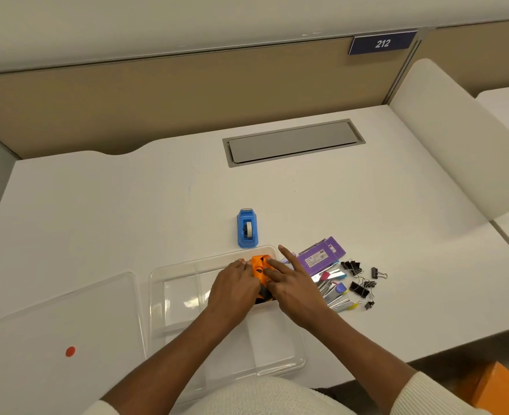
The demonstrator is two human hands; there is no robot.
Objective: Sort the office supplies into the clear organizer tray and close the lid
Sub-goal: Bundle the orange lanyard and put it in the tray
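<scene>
Two hands meet over the far right corner of a clear organizer tray (175,274) that sits on a white desk (127,211). The desk is walled at the back by a tan partition (157,94) carrying a blue plate (382,42) numbered 212, and a grey cable hatch (293,142) is set into the desktop. A white divider panel (456,139) rises on the right.

The tray's clear lid (67,324), marked with a small red dot (70,351), lies flat on the desk just left of the tray. A blue tape dispenser (247,228) stands just beyond the tray's far edge.

An orange and black item (259,269), possibly a stapler or punch, sits in the tray's far right compartment. The left hand (232,287) curls against its left side with fingers bunched together, touching it. The right hand (295,287) lies on its right side with fingers pressed on top, while the index finger (289,255) sticks out straight toward the far right, free of the item.

Right of the tray, on the bare desk, lie purple packets (322,256), a heap of coloured and silvery tabs (334,290), and scattered black binder clips (361,283).
</scene>
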